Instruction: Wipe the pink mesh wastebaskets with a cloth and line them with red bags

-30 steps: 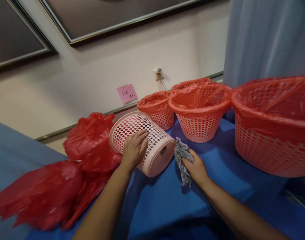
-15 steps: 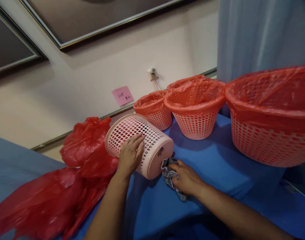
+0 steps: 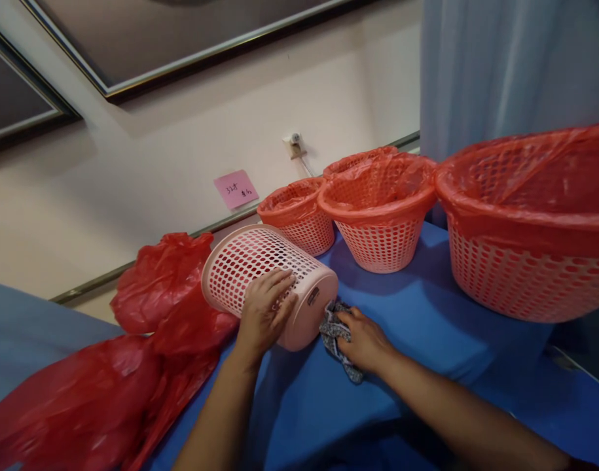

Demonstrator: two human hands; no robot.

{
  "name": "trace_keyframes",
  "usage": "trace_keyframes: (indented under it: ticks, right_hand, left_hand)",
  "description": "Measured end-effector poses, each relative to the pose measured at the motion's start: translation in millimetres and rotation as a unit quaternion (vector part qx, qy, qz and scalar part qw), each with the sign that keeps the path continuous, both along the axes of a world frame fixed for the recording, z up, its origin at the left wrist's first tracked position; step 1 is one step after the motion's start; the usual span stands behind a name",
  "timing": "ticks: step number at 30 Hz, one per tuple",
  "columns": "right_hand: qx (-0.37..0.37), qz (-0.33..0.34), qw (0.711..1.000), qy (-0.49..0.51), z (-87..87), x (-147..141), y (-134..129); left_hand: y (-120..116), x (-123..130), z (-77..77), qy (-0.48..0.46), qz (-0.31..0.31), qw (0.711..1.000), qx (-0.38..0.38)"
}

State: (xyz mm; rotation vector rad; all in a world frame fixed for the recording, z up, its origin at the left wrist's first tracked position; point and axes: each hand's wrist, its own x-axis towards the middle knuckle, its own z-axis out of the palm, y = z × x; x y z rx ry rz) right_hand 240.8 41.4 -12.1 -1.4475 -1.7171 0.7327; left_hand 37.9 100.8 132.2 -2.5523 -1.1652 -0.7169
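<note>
A pale pink perforated basket (image 3: 311,307) lies on its side on the blue-covered table (image 3: 299,399), its base turned toward the right. My left hand (image 3: 267,307) rests on the basket's side near the base, fingers spread a little and the thumb apart. Bunched in my right hand (image 3: 363,340) is a grey speckled cloth (image 3: 336,333), which touches the edge of the basket's base. Part of the cloth hangs below my fingers.
Red plastic bags (image 3: 97,386) are heaped at the left. Several lined baskets stand behind and right, including a middle one (image 3: 385,242) and a large one (image 3: 525,275). A pink note (image 3: 235,190) and a socket (image 3: 294,145) are on the wall.
My left hand has slid slightly right along the basket toward its base. My right hand and the cloth have shifted slightly up against the base. The view has moved a little.
</note>
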Motion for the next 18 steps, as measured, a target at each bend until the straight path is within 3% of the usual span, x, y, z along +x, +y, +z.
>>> trace_keyframes:
  ticks: [3,8,10,14,16,18]
  right_hand:
    - [0.012,-0.032,0.998,0.056,-0.6,7.5,2.1]
    - [0.138,-0.166,0.957,0.192,15.4,4.3,23.8]
    - [0.118,-0.174,0.961,0.181,18.0,-5.7,26.4]
    - [-0.024,-0.038,0.997,0.063,10.4,-23.5,6.7]
    - [-0.046,0.026,0.998,0.033,7.2,-22.3,-4.4]
    - [-0.046,0.034,0.998,0.038,8.7,-12.2,-4.9]
  left_hand:
    - [-11.0,6.3,-2.4,0.005,-0.023,0.999,-0.022]
    - [-13.9,9.7,0.6,0.002,-0.02,0.999,-0.049]
    - [-12.0,8.9,1.6,0.003,-0.025,0.998,-0.053]
    - [-9.5,7.2,0.8,0.009,-0.03,0.998,-0.049]
    - [-9.9,7.1,-0.3,0.009,-0.031,0.998,-0.048]
    - [-11.1,7.3,-1.1,0.003,-0.03,0.998,-0.046]
